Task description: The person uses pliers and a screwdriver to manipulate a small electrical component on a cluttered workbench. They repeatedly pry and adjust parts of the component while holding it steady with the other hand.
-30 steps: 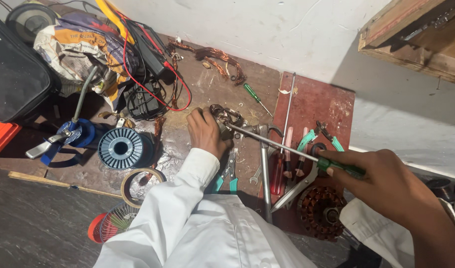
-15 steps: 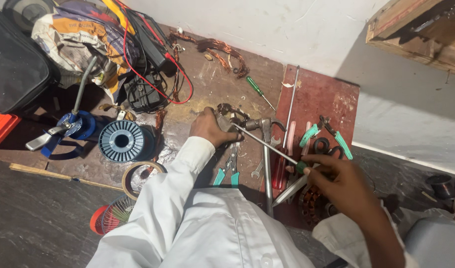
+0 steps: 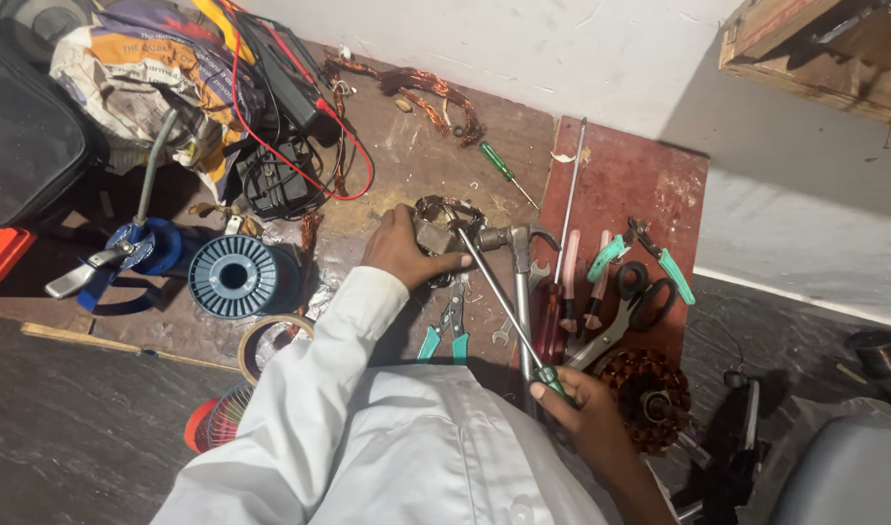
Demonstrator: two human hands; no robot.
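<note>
**benchguy:** So here's where I'm at. My left hand (image 3: 399, 255) is curled around a small metal motor part (image 3: 436, 236) with a copper winding showing on top of it, fingers wrapped tight on the near side, pinning it to the wooden board (image 3: 406, 146). My right hand (image 3: 586, 413) is closed around the green handle of a long screwdriver (image 3: 499, 292), and the shaft runs up and across to the left until the tip sits right at the part, just past my left fingertips. Can't tell from here whether the tip is actually seated in anything.

**coilnerd:** How does the piece feel? Heavy?

**benchguy:** I'd guess dense for its size, steel body, stiff, no give at all. The body looks worn and a bit greasy, so probably slippery if I only pinch it. That's why I've got the whole hand over it. The copper is the fragile bit, I reckon, thin wire that would nick easily, so I'd keep the grip on the metal shell and off the winding.

**coilnerd:** And the driver?

**benchguy:** Light, but with that much shaft it'll wander, so holding low on the handle feels right. Clutter's close too: a hammer (image 3: 519, 282) lies just right of my left hand, teal-handled pliers (image 3: 445, 326) just below it, scissors (image 3: 625, 306) above my right hand, and a blue wire spool (image 3: 233, 277) off to the left of my sleeve.
</note>
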